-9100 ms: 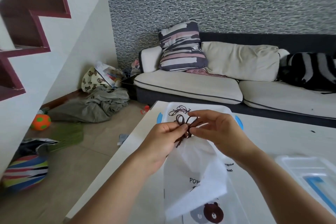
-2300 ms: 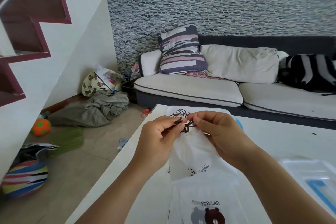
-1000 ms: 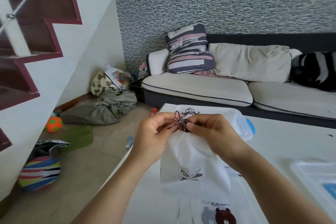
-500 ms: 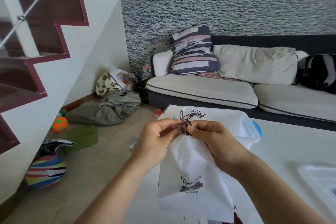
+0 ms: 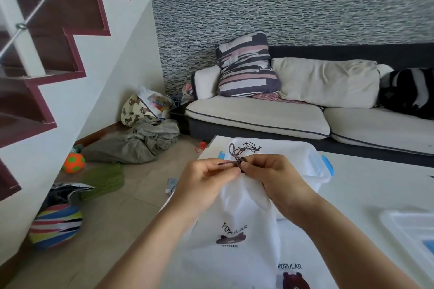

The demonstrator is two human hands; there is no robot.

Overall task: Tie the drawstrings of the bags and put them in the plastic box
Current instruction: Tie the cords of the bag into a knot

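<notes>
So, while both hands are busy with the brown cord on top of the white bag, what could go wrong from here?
1. The left hand and right hand pinch only the drawstring; one small loop shows, so the bow may slip loose.
2. The white bag hangs from the cord over the table edge; if dropped, it may fall to the floor rather than into the plastic box.

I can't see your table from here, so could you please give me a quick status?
Both hands, left and right, pinching the drawstring. White bag held up, knot in progress. Plastic box right behind, nothing blocking.
</notes>
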